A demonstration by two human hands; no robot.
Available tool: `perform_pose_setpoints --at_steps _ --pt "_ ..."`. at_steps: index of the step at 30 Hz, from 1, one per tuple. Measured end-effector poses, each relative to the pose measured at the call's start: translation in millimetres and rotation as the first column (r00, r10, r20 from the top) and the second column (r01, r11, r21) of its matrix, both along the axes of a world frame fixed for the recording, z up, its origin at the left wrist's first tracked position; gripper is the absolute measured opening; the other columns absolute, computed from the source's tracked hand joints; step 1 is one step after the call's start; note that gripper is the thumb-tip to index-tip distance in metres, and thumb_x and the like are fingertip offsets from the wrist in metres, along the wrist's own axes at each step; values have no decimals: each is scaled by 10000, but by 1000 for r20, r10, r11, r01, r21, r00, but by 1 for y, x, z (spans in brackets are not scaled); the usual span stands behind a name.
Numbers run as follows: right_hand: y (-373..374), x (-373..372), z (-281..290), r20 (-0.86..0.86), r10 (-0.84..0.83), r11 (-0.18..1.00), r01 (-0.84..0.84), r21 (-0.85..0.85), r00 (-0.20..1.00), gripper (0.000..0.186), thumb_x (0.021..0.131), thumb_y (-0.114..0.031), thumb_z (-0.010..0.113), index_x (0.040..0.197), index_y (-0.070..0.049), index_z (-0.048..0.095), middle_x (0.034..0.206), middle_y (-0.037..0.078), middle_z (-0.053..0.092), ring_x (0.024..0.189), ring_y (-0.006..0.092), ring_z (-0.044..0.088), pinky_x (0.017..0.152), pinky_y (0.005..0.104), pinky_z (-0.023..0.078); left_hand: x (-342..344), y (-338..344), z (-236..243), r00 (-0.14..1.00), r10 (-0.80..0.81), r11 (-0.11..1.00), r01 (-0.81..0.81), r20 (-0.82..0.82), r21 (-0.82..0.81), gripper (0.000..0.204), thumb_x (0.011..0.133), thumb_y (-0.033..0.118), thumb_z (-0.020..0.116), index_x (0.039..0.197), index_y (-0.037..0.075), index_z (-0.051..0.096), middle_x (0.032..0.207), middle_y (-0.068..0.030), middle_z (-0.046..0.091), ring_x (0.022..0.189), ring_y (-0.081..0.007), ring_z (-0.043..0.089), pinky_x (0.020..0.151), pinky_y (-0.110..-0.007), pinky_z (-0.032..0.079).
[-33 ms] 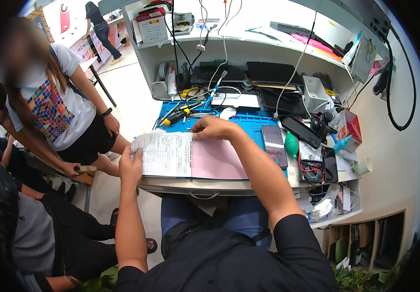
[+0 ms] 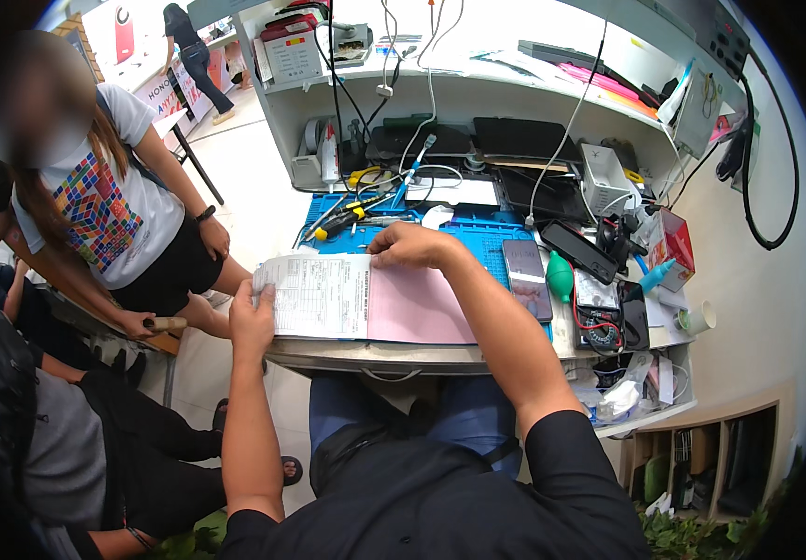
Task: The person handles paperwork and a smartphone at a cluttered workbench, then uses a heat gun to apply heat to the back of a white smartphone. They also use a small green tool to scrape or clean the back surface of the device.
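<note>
Pinching the white form's [image 2: 319,297] left edge, left hand [image 2: 252,322] fingers closed; right hand [image 2: 412,247] fingers curl onto the pink sheet's [image 2: 417,308] top.

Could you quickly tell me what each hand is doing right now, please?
Left hand: closed on the left edge of the white form, pinching it.
Right hand: fingers curled, resting on the top edge of the pink sheet; no clear grip.
</note>
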State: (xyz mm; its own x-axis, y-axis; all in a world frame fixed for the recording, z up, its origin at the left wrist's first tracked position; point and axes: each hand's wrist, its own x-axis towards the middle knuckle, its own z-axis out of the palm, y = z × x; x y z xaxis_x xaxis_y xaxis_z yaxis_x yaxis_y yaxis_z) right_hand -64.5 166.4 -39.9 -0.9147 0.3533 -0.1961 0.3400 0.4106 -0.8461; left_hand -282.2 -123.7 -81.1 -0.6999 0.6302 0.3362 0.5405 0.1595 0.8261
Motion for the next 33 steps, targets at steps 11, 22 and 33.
perform_pose_setpoints --at_steps 11,22,33 --pt "-14 -4 15 117 -279 957 287 -52 953 391 667 -212 854 972 33 856 1055 219 800 945 324 747 834 414 584 -7 -4 -12 999 36 992 -39 -20 -119 269 1058 190 703 1134 -68 701 970 -216 800 850 -251 761 801 -401 584" --pt "-11 -16 0 111 -349 936 352 -11 930 339 639 -176 866 870 68 821 908 225 784 770 302 730 697 414 577 -31 14 20 971 -106 976 142 213 -164 455 989 323 806 1046 -126 761 823 -99 776 653 -151 698 625 -338 543" --pt "-13 -24 2 174 -346 938 339 69 922 351 654 -173 863 884 87 809 920 230 790 772 301 754 690 411 598 57 -18 -1 989 120 992 -117 90 -38 331 1045 218 765 1019 -111 749 860 -128 798 720 -120 686 661 -327 538"
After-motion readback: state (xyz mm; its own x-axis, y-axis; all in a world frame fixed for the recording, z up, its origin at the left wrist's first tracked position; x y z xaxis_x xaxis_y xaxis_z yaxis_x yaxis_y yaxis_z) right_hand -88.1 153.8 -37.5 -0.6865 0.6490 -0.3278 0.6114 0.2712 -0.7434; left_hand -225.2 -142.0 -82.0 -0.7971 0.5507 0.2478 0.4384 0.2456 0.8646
